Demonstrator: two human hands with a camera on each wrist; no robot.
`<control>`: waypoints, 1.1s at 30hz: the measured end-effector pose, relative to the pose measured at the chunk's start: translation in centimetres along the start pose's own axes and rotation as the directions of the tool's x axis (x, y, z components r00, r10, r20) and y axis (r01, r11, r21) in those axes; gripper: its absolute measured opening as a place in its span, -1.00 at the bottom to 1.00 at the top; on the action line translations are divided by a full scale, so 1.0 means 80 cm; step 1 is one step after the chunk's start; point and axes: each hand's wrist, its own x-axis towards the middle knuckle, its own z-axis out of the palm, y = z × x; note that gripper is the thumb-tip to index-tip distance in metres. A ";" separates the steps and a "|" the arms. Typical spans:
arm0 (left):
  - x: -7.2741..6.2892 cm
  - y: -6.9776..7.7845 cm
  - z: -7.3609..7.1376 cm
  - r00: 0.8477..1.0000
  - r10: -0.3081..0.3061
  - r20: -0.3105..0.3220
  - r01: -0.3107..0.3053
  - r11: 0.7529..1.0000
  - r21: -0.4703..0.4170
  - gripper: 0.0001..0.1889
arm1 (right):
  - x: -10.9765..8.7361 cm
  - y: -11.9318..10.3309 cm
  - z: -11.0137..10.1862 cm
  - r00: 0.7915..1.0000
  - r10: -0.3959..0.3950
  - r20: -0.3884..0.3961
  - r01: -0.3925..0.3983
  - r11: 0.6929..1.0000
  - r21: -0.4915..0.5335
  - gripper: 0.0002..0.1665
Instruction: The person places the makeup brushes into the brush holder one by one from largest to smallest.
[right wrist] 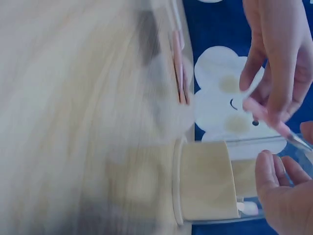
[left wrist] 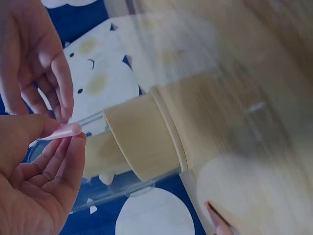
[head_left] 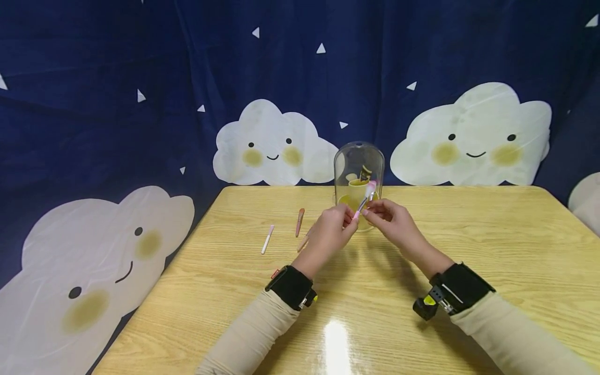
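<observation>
A pink-handled makeup brush [head_left: 360, 207] is pinched by my left hand [head_left: 332, 226], its pale bristles pointing up and away. In the left wrist view, my thumb and fingers press on the pink handle end [left wrist: 68, 130]. My right hand [head_left: 396, 226] is close by on the right; its fingers [right wrist: 266, 171] and thumb stand apart around the ferrule end, and any contact is hard to make out. Just behind both hands stands a yellow brush holder [right wrist: 205, 181] under a clear domed cover [head_left: 359, 151]. A dark brush head [head_left: 366, 172] and a paler one show inside it.
Left of the hands, a white brush [head_left: 267, 239] and a brown-pink brush [head_left: 300, 222] lie on the wooden table [head_left: 492, 250]. Another light brush [head_left: 304, 241] is partly hidden by the left hand. A blue curtain with clouds hangs beyond the table's far edge.
</observation>
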 end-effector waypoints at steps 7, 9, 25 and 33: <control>-0.005 0.008 0.008 1.000 0.022 -0.016 -0.023 0.999 -0.042 -0.91 | -0.007 0.004 0.014 0.998 0.055 -0.040 -0.049 0.991 0.120 -0.52; -0.007 0.008 0.010 1.000 0.012 -0.008 -0.013 0.999 -0.039 -0.91 | -0.009 0.006 0.017 0.997 0.068 -0.048 -0.059 0.984 0.170 -0.53; -0.012 0.004 0.013 1.000 0.018 0.022 -0.018 1.000 -0.011 -0.88 | -0.015 0.012 0.026 0.994 0.086 -0.069 -0.064 0.959 0.276 -0.60; -0.014 0.003 0.014 0.999 0.016 0.051 -0.017 1.000 0.018 -0.81 | -0.016 0.024 0.019 0.992 0.094 -0.083 -0.070 0.965 0.253 -0.62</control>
